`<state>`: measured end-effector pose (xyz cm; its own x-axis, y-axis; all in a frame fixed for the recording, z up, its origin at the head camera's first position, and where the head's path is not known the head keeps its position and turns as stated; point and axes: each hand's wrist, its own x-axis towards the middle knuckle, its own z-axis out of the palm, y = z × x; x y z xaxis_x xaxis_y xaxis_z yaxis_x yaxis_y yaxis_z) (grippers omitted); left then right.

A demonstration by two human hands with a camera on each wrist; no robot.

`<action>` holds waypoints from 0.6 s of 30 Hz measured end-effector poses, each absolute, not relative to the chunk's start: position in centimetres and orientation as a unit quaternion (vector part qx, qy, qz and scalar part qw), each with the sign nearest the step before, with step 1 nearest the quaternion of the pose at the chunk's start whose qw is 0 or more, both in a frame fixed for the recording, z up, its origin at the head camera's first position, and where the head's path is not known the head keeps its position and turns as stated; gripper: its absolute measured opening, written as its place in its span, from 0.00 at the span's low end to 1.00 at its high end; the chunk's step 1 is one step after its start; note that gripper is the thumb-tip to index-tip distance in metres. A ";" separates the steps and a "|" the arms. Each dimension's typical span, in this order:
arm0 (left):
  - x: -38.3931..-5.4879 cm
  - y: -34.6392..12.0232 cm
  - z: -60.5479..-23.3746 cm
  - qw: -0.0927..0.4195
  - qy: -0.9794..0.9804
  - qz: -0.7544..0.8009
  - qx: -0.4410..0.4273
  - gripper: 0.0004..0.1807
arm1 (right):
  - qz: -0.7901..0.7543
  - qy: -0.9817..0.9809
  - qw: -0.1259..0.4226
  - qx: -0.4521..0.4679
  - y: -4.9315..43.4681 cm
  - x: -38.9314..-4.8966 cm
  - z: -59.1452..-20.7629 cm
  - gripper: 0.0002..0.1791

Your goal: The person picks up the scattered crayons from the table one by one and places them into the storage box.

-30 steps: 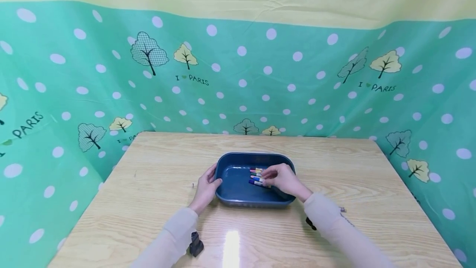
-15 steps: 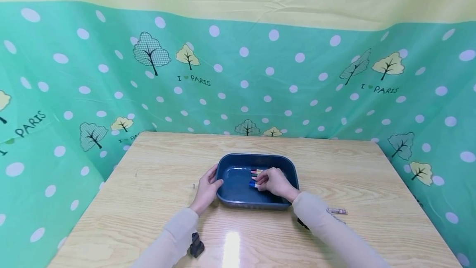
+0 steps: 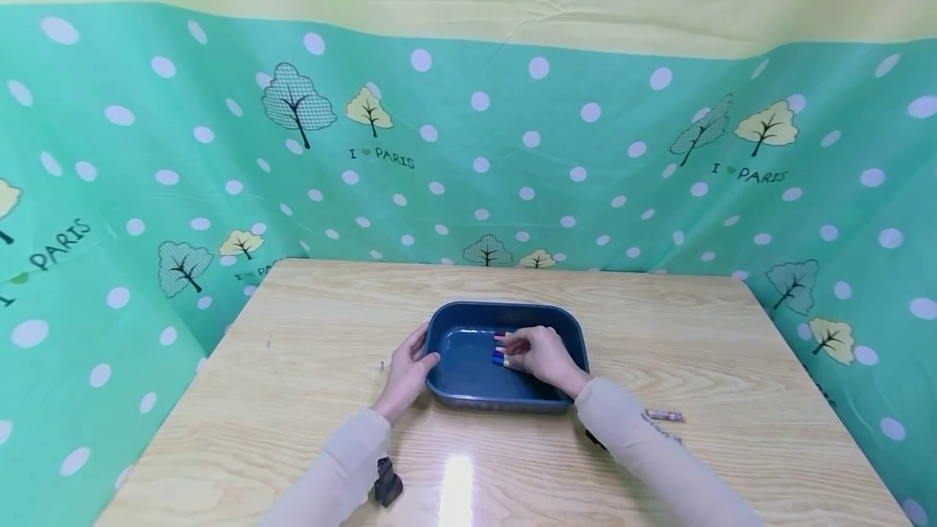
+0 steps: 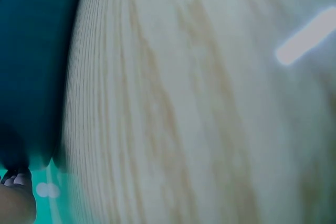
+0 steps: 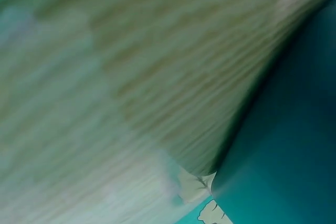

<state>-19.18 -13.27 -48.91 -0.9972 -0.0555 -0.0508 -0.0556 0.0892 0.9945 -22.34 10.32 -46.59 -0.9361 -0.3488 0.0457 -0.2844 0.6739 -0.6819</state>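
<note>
A dark blue rectangular plastic basin sits on the wooden table. My left hand grips its left end, thumb over the rim and fingers outside; part of that hand shows under the basin wall in the left wrist view. Inside the basin, several short crayons lie side by side, their coloured ends pointing left. My right hand reaches over the right end and pinches a blue crayon at the near side of the row. Its fingers cover most of the crayons. The right wrist view shows only basin wall and tabletop.
Near the right forearm lies a wrapped crayon on the wooden table, with another small piece partly behind the sleeve. A tiny pale object is left of the basin. Green polka-dot cloth hangs behind and at both sides.
The right hand has moved slightly down into the basin. The blue crayon has turned and shifted closer to the row. The left hand has kept its grip on the basin.
</note>
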 end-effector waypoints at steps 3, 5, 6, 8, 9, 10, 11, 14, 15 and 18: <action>-19.2 -13.3 -48.9 0.001 0.739 0.673 -0.039 0.32 | -0.375 0.911 0.046 -0.165 10.2 -22.3 -46.4 0.12; -19.1 -13.4 -48.8 0.001 0.739 0.673 -0.040 0.32 | -0.385 0.908 0.049 -0.159 10.1 -22.2 -46.3 0.13; -19.1 -13.4 -48.9 0.001 0.740 0.672 -0.040 0.32 | -0.390 0.906 0.051 -0.158 10.2 -22.2 -46.3 0.13; -19.0 -13.4 -48.8 0.002 0.739 0.673 -0.038 0.31 | -0.400 0.902 0.057 -0.153 10.2 -22.1 -46.2 0.13; -19.0 -13.4 -48.9 0.003 0.739 0.673 -0.037 0.31 | -0.404 0.900 0.059 -0.153 10.2 -22.1 -46.2 0.13; -18.9 -13.4 -48.9 0.003 0.739 0.673 -0.036 0.31 | -0.407 0.898 0.062 -0.154 10.2 -22.0 -46.3 0.13; -18.9 -13.4 -48.9 0.004 0.739 0.673 -0.036 0.31 | -0.411 0.896 0.062 -0.160 10.3 -22.0 -46.3 0.13; -18.9 -13.4 -48.9 0.003 0.738 0.674 -0.038 0.31 | -0.429 0.884 0.067 -0.175 10.4 -22.0 -46.3 0.15; -18.9 -13.4 -48.9 0.003 0.738 0.674 -0.039 0.31 | -0.438 0.878 0.069 -0.180 10.5 -21.9 -46.3 0.16; -19.0 -13.3 -48.9 0.000 0.740 0.672 -0.034 0.31 | -0.465 0.862 0.077 -0.185 10.7 -21.8 -46.0 0.17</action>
